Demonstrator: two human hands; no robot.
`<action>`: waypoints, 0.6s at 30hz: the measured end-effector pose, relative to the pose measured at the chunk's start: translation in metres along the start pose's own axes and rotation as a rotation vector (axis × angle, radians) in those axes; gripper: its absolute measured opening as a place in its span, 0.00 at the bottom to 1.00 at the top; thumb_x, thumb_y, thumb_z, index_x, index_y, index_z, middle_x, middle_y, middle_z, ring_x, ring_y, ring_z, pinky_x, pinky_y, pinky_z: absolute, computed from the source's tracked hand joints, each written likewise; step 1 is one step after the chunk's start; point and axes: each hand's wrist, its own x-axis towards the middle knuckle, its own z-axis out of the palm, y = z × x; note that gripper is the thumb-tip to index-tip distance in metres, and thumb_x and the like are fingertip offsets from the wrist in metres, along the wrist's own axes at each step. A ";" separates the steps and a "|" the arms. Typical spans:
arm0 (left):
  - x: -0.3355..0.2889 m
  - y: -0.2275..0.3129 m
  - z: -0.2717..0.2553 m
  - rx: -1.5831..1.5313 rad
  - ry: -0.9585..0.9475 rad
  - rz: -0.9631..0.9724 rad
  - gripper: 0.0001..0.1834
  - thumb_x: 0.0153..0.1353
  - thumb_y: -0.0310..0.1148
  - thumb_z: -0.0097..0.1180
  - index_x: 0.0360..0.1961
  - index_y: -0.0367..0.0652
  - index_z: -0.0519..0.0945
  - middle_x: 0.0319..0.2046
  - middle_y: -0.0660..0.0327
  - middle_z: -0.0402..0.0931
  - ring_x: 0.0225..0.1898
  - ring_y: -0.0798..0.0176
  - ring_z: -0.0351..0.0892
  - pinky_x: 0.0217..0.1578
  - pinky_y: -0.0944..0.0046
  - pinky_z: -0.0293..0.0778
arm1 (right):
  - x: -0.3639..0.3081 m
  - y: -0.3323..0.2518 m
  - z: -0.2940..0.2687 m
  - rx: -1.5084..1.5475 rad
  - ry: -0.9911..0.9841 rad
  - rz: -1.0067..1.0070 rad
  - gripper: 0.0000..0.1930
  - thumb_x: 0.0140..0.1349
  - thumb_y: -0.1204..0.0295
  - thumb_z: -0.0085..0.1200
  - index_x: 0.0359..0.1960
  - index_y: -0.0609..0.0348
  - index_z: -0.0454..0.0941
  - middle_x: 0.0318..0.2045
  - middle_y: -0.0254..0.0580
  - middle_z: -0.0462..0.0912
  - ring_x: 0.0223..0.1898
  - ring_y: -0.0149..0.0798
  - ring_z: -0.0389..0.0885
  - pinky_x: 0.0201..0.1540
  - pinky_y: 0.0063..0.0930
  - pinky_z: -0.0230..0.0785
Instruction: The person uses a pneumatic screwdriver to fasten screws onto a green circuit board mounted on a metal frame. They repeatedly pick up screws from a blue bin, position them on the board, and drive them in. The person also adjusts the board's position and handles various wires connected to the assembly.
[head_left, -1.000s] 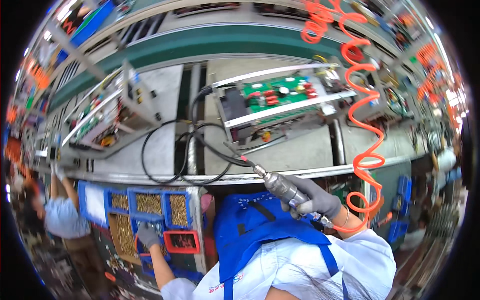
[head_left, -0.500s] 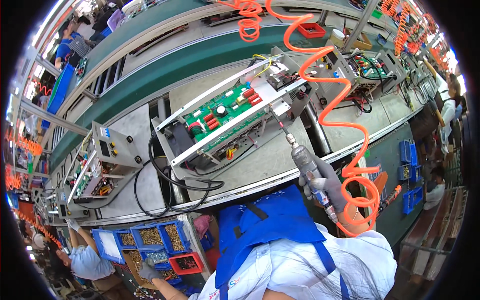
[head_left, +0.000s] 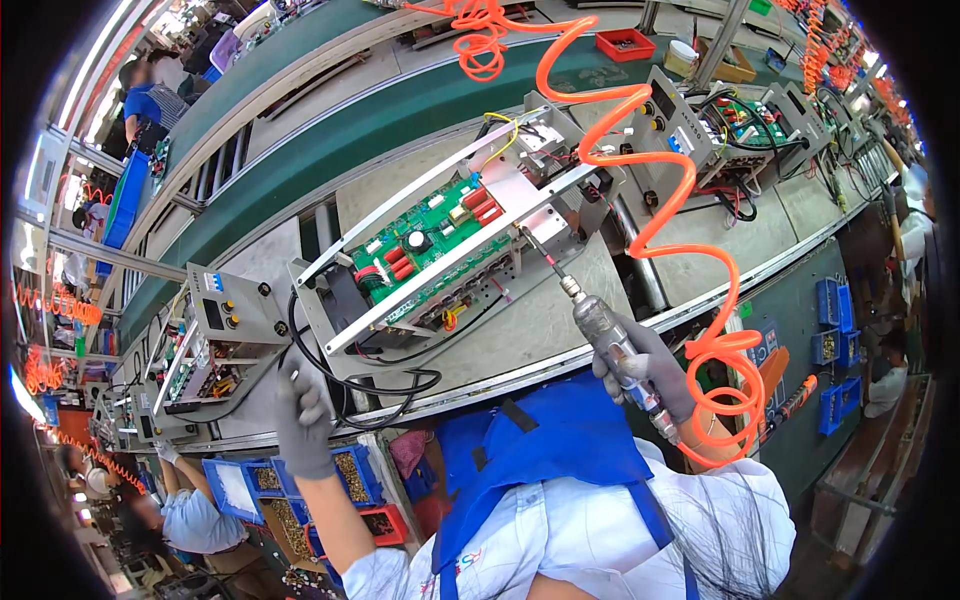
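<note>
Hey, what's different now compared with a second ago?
The left hand has come out of the parts bins and moved up and forward; whether it holds anything is unclear. The power screwdriver has swung from the open machine's left end to the right part of its near rail. The right hand still grips the screwdriver.

The board (head_left: pixel 440 222) lies in the chassis (head_left: pixel 450 268), left of the driver (head_left: pixel 603 330).

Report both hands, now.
Left hand: partly curled; whether it holds something small cannot be told.
Right hand: closed around the power screwdriver.
</note>
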 end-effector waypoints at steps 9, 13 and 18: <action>0.147 -0.077 0.186 1.000 -0.197 -0.095 0.17 0.62 0.30 0.56 0.50 0.31 0.79 0.37 0.56 0.77 0.34 0.70 0.72 0.29 0.71 0.68 | -0.002 -0.010 -0.010 -0.066 0.011 -0.021 0.41 0.46 0.62 0.60 0.65 0.61 0.62 0.31 0.42 0.77 0.23 0.31 0.78 0.25 0.23 0.71; 0.189 -0.122 0.194 1.443 -0.481 0.290 0.10 0.56 0.29 0.60 0.39 0.43 0.86 0.35 0.54 0.78 0.36 0.60 0.76 0.38 0.62 0.71 | 0.000 -0.006 -0.016 -0.083 -0.053 -0.018 0.40 0.43 0.64 0.61 0.62 0.62 0.64 0.30 0.42 0.77 0.23 0.31 0.78 0.25 0.24 0.71; 0.203 -0.141 0.194 1.581 -0.609 0.299 0.09 0.54 0.27 0.61 0.38 0.45 0.87 0.32 0.54 0.78 0.36 0.56 0.77 0.39 0.60 0.72 | 0.005 -0.005 -0.018 -0.080 -0.065 -0.017 0.41 0.41 0.64 0.61 0.62 0.62 0.63 0.30 0.42 0.77 0.24 0.31 0.78 0.26 0.24 0.70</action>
